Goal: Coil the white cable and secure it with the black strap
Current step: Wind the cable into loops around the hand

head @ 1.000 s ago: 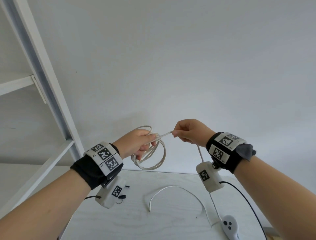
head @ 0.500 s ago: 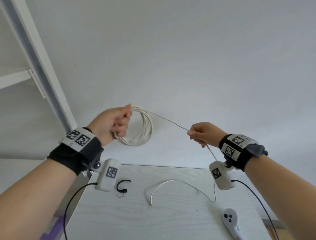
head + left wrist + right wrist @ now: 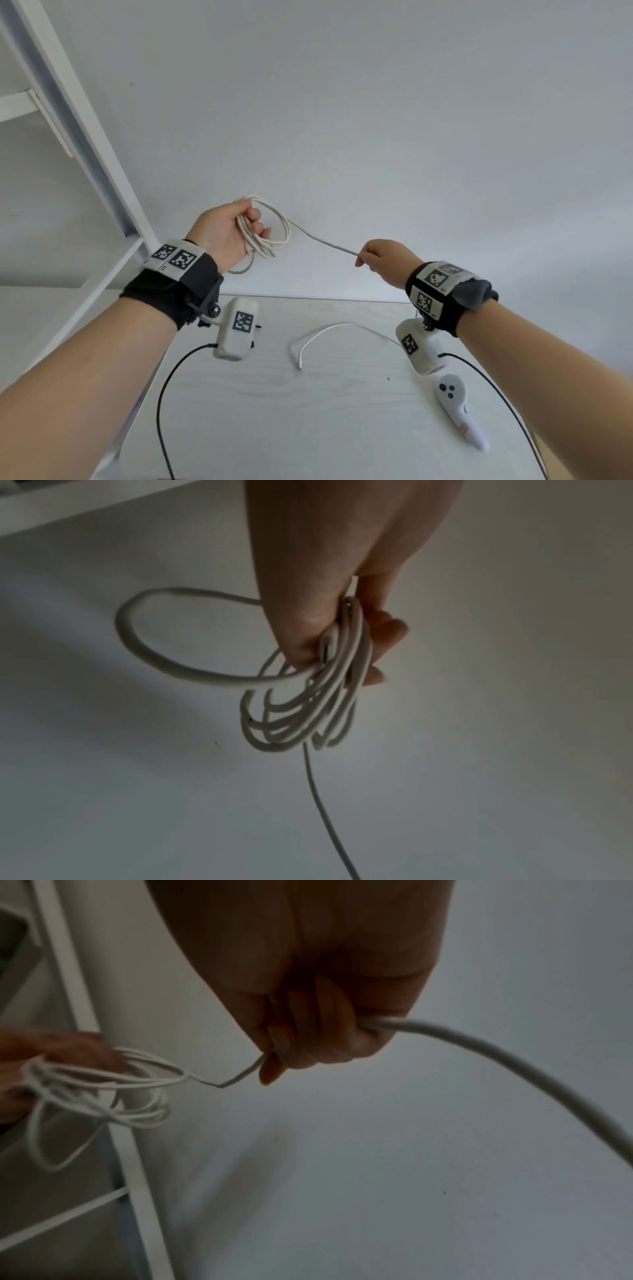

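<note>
My left hand point(image 3: 251, 228) is raised in front of the wall and grips a coil of white cable point(image 3: 274, 240) with several loops. The left wrist view shows the loops point(image 3: 298, 718) bunched under the curled fingers point(image 3: 380, 647). From the coil a straight strand point(image 3: 325, 241) runs down to the right into my right hand point(image 3: 364, 257), which pinches it. In the right wrist view the cable point(image 3: 496, 1053) leaves the back of my right fist point(image 3: 308, 1045). The loose tail point(image 3: 329, 327) lies curved on the table. Only black slivers of the strap point(image 3: 259, 326) show behind the left wrist camera.
A white handheld controller point(image 3: 454, 407) lies on the pale wooden table point(image 3: 342, 428) at the right. A white shelf frame point(image 3: 85, 137) slants up at the left, close to the left arm. Black camera leads point(image 3: 161, 394) hang from both wrists. A plain wall stands behind.
The hands were together at the coil and have drawn apart. The left hand rose to the left with the coil, the right slid along the cable, and the strand between them lengthened.
</note>
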Action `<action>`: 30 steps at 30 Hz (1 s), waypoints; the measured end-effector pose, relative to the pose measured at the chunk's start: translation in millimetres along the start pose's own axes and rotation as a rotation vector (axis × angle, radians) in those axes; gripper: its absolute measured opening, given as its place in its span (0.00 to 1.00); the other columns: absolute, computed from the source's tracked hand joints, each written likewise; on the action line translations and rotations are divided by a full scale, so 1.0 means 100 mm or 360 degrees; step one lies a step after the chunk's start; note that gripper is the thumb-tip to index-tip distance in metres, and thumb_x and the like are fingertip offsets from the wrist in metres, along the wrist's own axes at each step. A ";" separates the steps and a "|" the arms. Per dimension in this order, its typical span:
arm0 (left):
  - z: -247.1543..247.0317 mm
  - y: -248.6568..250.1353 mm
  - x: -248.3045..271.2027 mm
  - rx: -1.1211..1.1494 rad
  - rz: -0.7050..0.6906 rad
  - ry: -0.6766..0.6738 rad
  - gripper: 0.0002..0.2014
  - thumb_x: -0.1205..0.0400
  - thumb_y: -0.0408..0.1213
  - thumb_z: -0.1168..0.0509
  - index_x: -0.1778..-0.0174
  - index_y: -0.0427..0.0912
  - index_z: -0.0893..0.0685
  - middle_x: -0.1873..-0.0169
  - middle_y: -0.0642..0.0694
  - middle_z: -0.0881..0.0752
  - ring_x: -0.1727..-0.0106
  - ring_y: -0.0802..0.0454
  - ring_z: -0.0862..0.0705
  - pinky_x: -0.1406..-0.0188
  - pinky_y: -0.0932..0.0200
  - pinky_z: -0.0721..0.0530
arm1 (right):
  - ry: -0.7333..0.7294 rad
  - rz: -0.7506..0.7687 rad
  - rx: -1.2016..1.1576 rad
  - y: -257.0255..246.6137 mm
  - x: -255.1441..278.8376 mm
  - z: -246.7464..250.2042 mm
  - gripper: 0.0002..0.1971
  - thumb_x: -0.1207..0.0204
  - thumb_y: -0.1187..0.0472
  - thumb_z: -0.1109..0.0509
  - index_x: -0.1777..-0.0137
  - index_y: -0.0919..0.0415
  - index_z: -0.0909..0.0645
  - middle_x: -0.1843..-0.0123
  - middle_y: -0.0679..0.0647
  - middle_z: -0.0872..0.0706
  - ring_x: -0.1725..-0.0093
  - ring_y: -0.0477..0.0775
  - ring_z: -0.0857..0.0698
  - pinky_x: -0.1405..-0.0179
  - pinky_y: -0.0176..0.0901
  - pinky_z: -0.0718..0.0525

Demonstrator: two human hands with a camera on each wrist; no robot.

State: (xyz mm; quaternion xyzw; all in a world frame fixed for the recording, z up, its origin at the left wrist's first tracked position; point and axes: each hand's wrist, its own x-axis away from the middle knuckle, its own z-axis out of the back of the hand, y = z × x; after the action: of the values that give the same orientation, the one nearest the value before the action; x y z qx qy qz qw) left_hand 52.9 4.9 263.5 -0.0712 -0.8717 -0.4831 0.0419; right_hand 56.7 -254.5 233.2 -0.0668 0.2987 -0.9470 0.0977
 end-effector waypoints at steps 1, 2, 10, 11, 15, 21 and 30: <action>-0.01 -0.03 -0.01 0.0011 -0.0018 0.0043 0.11 0.15 0.34 0.46 0.63 0.42 0.27 0.77 0.50 0.22 0.78 0.54 0.23 0.63 0.57 0.14 | -0.0046 0.0029 0.0077 -0.04 0.02 -0.04 0.14 0.20 0.62 0.45 0.51 0.61 0.16 0.68 0.45 0.25 0.70 0.44 0.27 0.72 0.37 0.33; -0.02 -0.07 -0.01 0.0013 -0.0041 0.0081 0.09 0.15 0.33 0.46 0.62 0.40 0.26 0.74 0.48 0.20 0.75 0.52 0.19 0.62 0.55 0.13 | -0.0088 0.0061 0.0151 -0.08 0.04 -0.07 0.14 0.20 0.62 0.45 0.51 0.61 0.16 0.69 0.44 0.26 0.70 0.43 0.28 0.72 0.36 0.33; -0.25 -0.27 0.08 -0.0715 -0.0218 0.0036 0.06 0.15 0.33 0.45 0.58 0.41 0.28 0.50 0.37 0.14 0.48 0.38 0.13 0.42 0.44 0.19 | -0.0230 0.0374 0.0356 -0.44 0.15 -0.21 0.14 0.20 0.61 0.45 0.53 0.59 0.16 0.71 0.41 0.27 0.71 0.40 0.29 0.71 0.33 0.33; -0.27 -0.30 0.09 -0.0805 -0.0221 0.0030 0.05 0.15 0.33 0.45 0.57 0.41 0.28 0.48 0.36 0.14 0.45 0.37 0.14 0.40 0.43 0.20 | -0.0229 0.0408 0.0364 -0.48 0.16 -0.20 0.14 0.20 0.60 0.44 0.53 0.59 0.16 0.72 0.41 0.27 0.71 0.40 0.30 0.71 0.34 0.33; -0.33 -0.37 0.15 -0.1119 -0.0195 -0.0027 0.09 0.15 0.36 0.44 0.43 0.36 0.28 0.45 0.38 0.13 0.44 0.40 0.13 0.41 0.39 0.19 | -0.0209 0.0521 0.0370 -0.60 0.18 -0.13 0.14 0.19 0.59 0.44 0.52 0.60 0.16 0.71 0.41 0.27 0.71 0.39 0.30 0.68 0.38 0.33; -0.37 -0.40 0.25 -0.1485 -0.0186 -0.0184 0.14 0.16 0.43 0.43 0.43 0.35 0.27 0.54 0.40 0.12 0.59 0.42 0.11 0.53 0.44 0.17 | -0.0151 0.0598 0.0256 -0.62 0.14 -0.11 0.16 0.17 0.56 0.44 0.53 0.62 0.16 0.66 0.39 0.18 0.69 0.40 0.24 0.66 0.32 0.30; -0.44 -0.45 0.33 -0.1495 -0.0207 -0.0276 0.12 0.14 0.42 0.47 0.47 0.34 0.27 0.65 0.46 0.15 0.74 0.46 0.15 0.74 0.63 0.20 | -0.0026 0.0540 -0.0018 -0.60 0.13 -0.16 0.13 0.20 0.59 0.41 0.65 0.57 0.20 0.73 0.41 0.22 0.72 0.39 0.25 0.68 0.27 0.30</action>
State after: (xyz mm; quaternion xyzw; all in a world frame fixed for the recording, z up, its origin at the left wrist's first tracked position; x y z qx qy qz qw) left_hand 13.3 -53.6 253.9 -0.0677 -0.5621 -0.8185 -0.0978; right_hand 32.4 -200.4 256.4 -0.0237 0.3103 -0.9146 0.2581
